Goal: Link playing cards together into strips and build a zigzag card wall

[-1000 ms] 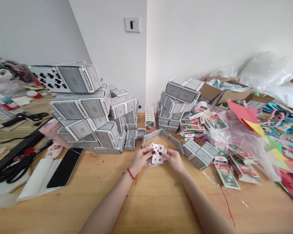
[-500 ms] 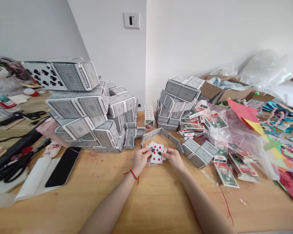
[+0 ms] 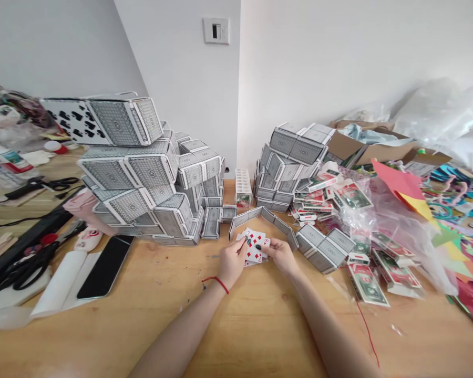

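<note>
Between my two hands is a small fan of playing cards (image 3: 255,247), the seven of diamonds face up on top and a red eight partly showing at its right. My left hand (image 3: 233,260) pinches the cards at their left side, thumb on the top face. Pinched on the right edge is my right hand (image 3: 281,255), its thumb also on the card faces. Just beyond the cards stands a low angled wall of joined cards (image 3: 256,213) on the wooden table (image 3: 252,325). A block of grey-backed cards (image 3: 326,249) lies right of my right hand.
Stacked card-box structures rise at left (image 3: 142,168) and right (image 3: 289,163). Red and green card boxes (image 3: 366,283) and plastic bags (image 3: 402,247) crowd the right. A black phone (image 3: 107,266), paper roll (image 3: 57,283) and black scissors (image 3: 35,268) lie left. A red thread (image 3: 367,333) trails at front right.
My left hand has turned slightly and shifted its hold on the cards, which are tilted a little differently. The whole view has moved slightly; my right hand keeps its pinch.
</note>
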{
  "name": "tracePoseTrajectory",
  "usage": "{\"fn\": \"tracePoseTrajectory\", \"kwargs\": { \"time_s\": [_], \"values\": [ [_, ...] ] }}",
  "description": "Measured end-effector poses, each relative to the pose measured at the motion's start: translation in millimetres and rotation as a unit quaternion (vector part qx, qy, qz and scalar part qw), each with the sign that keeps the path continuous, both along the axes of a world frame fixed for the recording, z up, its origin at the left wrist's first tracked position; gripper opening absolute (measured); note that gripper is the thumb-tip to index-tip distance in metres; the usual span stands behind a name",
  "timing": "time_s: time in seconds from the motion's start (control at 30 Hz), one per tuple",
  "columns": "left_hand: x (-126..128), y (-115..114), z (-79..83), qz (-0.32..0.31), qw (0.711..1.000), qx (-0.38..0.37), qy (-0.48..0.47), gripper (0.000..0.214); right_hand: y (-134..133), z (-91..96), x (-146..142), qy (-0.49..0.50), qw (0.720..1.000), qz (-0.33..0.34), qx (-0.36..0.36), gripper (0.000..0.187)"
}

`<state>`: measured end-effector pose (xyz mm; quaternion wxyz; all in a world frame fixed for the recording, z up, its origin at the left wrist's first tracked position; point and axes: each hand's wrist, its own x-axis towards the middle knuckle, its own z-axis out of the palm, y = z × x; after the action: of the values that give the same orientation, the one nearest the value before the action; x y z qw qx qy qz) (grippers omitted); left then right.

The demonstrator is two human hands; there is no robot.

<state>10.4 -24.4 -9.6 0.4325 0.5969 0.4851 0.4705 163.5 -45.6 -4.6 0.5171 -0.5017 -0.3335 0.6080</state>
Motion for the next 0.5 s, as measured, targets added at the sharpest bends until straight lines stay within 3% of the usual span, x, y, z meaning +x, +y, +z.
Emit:
{"fn": "tracePoseTrajectory", "kwargs": {
  "time_s": [0.3,0.5],
  "values": [
    [0.8,3.8,1.5,-0.015,0.995,-0.09,-0.034,0.022,-0.1,2.7,-1.3,0.003,1.0,-0.004,0.001,0.031],
    [4.8,1.1,1.2,-0.009,0.999,0.003,0.03,0.016,-1.7,4.0,-5.3,-0.008,1.0,-0.025,-0.002,0.033]
  ]
}}
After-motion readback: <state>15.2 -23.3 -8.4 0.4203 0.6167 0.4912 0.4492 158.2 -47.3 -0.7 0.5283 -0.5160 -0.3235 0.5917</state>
